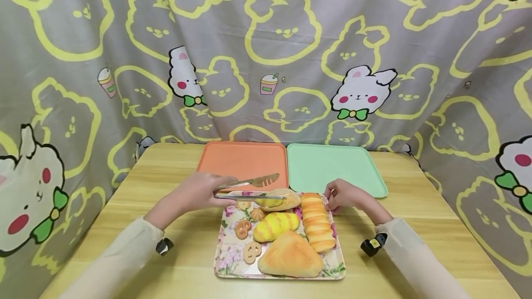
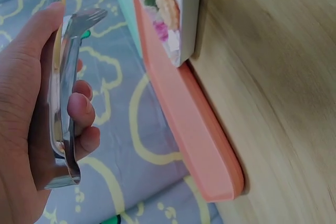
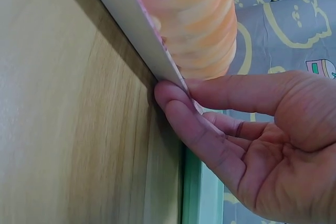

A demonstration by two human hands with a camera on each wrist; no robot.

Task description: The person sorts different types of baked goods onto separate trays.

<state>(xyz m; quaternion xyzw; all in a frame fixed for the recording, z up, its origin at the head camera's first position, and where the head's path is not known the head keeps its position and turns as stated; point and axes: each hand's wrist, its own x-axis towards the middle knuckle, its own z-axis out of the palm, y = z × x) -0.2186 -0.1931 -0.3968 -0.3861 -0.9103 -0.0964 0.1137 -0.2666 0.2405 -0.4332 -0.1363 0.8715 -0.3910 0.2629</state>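
My left hand (image 1: pixel 202 191) grips metal tongs (image 1: pixel 266 180), seen side-on in the left wrist view. The tongs' arms are spread, their tips over the back of a floral tray (image 1: pixel 232 262). Near those tips lie a seeded bread roll (image 1: pixel 289 201) and a yellow piece partly hidden behind the lower arm. At the tray's back right corner, my right hand (image 1: pixel 346 195) pinches the rim between thumb and fingers, beside a long ridged bread (image 1: pixel 317 225). A yellow striped bread (image 1: pixel 276 226) and a triangular bread (image 1: pixel 291 256) lie nearer me.
Several cookies, among them a pretzel-shaped cookie (image 1: pixel 243 229), lie on the tray's left side. Behind it, an orange tray (image 1: pixel 245 160) and a green tray (image 1: pixel 332 165) sit side by side on the wooden table (image 1: pixel 166 170). A patterned curtain (image 1: pixel 232 77) surrounds the table.
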